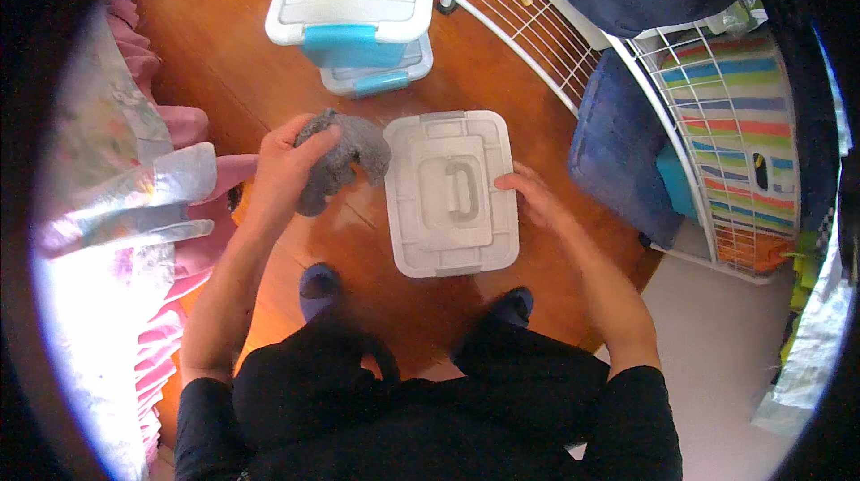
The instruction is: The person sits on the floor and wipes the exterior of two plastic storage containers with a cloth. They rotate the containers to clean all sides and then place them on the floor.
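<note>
A crumpled grey cloth (348, 148) is bunched in my left hand (291, 154), its right edge close to the box's upper left side. In front of me is a storage box (439, 244) with a whitish lid, grey end clips and a grey folding handle that lies flat. My right hand (535, 197) grips the box's right side, the thumb on the lid's rim and the other fingers lower down, partly hidden.
Two stacked storage boxes with light-blue clips (358, 20) stand ahead on the wooden floor (215, 24). A white wire rack (528, 29) is at the right, with a blue bin (623, 150) and a striped bag (743, 132). Pink frilled fabric (184, 127) hangs at the left.
</note>
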Motion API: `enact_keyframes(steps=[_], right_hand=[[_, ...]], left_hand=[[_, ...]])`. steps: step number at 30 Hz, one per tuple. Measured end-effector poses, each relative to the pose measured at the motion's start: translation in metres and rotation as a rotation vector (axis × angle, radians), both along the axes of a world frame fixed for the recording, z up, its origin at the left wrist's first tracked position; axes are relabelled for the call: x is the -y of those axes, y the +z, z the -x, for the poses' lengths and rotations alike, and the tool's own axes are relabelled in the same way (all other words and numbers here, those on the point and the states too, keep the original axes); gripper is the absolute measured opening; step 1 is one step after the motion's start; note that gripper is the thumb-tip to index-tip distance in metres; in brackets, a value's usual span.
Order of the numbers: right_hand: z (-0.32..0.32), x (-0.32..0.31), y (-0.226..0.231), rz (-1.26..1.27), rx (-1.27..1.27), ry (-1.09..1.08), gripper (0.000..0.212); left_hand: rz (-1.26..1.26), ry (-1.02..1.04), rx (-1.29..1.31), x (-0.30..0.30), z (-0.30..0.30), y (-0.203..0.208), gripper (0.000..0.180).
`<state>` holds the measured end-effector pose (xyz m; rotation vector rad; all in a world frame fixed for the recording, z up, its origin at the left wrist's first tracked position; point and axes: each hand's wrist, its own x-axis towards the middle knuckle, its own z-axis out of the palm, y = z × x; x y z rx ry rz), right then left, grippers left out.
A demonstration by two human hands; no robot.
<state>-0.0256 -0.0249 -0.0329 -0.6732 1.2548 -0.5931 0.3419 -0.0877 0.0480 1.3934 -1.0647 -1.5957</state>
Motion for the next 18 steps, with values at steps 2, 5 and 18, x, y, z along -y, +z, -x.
enact_keyframes(steps=[2, 5, 18], right_hand=[[0.000, -0.001, -0.002, -0.039, -0.013, 0.037, 0.053], [0.003, -0.001, -0.004, 0.017, -0.048, 0.088, 0.055], [0.023, -0.015, -0.013, 0.042, -0.296, 0.078, 0.059]], left_hand=[[-0.006, -0.028, 0.014, 0.004, -0.001, 0.004, 0.026], [-0.053, -0.092, 0.029, 0.007, 0.001, 0.011, 0.025], [0.159, -0.716, 0.250, 0.040, 0.073, 0.032, 0.035]])
